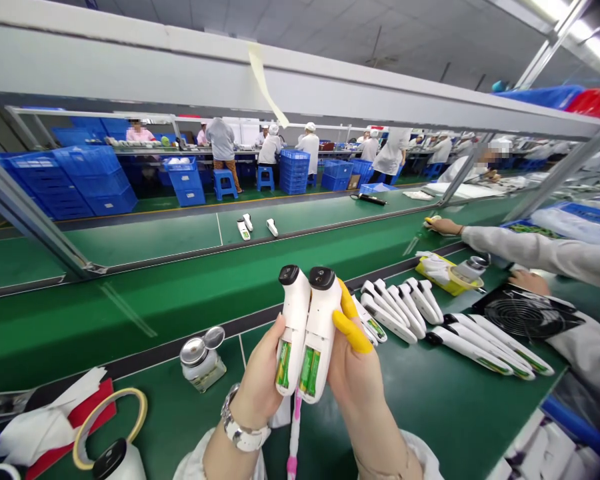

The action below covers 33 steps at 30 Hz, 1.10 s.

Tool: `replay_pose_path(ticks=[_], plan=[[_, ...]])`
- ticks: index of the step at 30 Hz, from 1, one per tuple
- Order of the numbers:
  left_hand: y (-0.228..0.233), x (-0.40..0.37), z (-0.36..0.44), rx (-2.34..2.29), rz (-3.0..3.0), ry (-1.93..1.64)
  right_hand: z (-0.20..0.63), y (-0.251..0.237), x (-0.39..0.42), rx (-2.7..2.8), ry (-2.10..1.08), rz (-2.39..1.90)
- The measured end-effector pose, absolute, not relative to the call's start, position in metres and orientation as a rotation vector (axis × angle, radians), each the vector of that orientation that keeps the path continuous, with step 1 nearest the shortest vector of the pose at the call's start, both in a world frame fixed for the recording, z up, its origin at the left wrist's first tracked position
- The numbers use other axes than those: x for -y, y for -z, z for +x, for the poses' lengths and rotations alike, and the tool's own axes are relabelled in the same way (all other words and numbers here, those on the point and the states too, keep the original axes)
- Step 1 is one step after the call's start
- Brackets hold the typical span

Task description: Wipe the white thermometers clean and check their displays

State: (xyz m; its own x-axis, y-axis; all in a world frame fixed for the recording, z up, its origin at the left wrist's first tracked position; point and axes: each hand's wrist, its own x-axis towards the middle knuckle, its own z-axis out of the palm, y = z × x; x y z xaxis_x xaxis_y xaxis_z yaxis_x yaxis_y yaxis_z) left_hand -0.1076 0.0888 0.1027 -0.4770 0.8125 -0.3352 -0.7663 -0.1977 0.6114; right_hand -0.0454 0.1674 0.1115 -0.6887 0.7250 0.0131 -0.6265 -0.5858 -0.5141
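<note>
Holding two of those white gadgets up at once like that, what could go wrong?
The left hand and right hand pinch two white devices side by side; one could slip. Their battery bays look uncovered, so the green batteries might drop out. A fall could hit the glass dispenser bottle below.

Two white handheld devices [307,333] stand upright in the hands at 6 o'clock. Three more [254,227] lie on the conveyor at 11 o'clock. Roughly ten lie in rows [430,320] at 3 o'clock; overlap blurs the exact count.
</note>
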Motion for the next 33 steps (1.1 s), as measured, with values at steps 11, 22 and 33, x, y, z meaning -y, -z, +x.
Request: replay_pose_path(ticks=[11,22,33], plan=[[-0.097,-0.083,-0.106,-1.057,0.276,-1.927,-0.043,-0.115,-0.165,0.783,-2.279,-0.349],[-0.099,-0.084,-0.106,-1.079,0.438,-1.855,-0.043,-0.113,-0.165,0.834,-2.261,-0.344],[-0.098,-0.076,-0.112,-1.125,0.758,-1.756,-0.043,-0.12,-0.16,0.95,-2.198,-0.282]])
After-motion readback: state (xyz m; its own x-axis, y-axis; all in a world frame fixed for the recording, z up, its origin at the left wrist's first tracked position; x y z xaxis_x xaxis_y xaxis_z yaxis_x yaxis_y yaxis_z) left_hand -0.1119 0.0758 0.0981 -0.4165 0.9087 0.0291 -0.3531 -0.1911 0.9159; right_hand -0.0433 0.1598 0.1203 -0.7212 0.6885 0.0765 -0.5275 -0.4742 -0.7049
